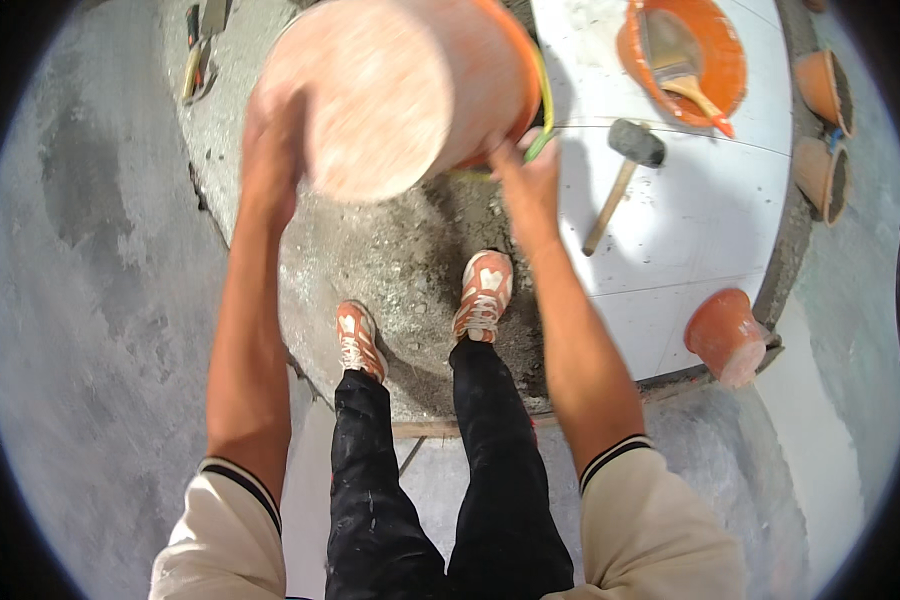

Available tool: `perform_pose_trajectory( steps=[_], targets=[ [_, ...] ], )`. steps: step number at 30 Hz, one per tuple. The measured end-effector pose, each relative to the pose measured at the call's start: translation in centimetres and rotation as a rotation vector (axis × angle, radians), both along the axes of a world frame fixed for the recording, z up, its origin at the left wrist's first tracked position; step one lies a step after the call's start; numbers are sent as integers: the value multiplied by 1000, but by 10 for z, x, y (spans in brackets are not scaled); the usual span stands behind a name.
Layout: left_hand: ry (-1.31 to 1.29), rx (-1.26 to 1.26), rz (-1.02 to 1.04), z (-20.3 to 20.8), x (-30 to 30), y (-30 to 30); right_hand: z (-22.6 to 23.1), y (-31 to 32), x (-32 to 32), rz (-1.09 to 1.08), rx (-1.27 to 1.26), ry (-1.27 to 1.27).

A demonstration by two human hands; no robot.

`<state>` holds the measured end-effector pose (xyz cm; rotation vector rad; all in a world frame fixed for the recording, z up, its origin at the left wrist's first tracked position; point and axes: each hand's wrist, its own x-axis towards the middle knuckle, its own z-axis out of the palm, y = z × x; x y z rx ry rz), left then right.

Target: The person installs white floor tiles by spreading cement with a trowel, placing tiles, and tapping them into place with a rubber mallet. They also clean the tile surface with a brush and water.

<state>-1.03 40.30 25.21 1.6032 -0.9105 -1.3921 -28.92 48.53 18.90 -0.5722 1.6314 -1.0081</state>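
Grey mortar bed (390, 260) underfoot: an orange bucket (410, 90) is gripped by the left hand (270, 130) and right hand (525, 175), fingers closed on its sides, bottom tipped up toward the camera.

The blurred orange bucket (400, 90) hides the left hand's (270, 130) fingers.

Grey concrete floor (100, 300), white tiles (690, 220), sunlit.

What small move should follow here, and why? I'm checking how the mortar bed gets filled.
Probably keep the upturned orange plastic bucket tipped over the grey mortar bed by the feet. The left hand supports its side and the right hand grips its rim, with its dusty base facing the camera, so anything inside would fall there.
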Motion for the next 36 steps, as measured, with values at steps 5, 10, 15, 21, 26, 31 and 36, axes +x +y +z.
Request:
perform_pose_trajectory(
  steps=[5, 10, 15, 21, 26, 31, 36],
  targets=[
    [386, 187, 319, 86, 77, 94, 72, 77, 52, 4, 53, -61],
    [490, 398, 418, 95, 152, 187, 157, 135, 87, 258, -134, 218],
    [589, 577, 349, 70, 186, 230, 237, 158, 101, 370, -162, 399],
    [571, 387, 133, 96, 157, 190, 276, 184, 98, 292, -305, 700],
    [229, 526, -74, 102, 106, 151, 189, 161, 54, -108, 83, 363],
    [365, 628, 177, 59, 207, 217, 202, 181, 159, 117, 137, 264],
    [670, 547, 373, 103, 316, 278, 259, 205, 223, 532, 83, 250]
  ],
)
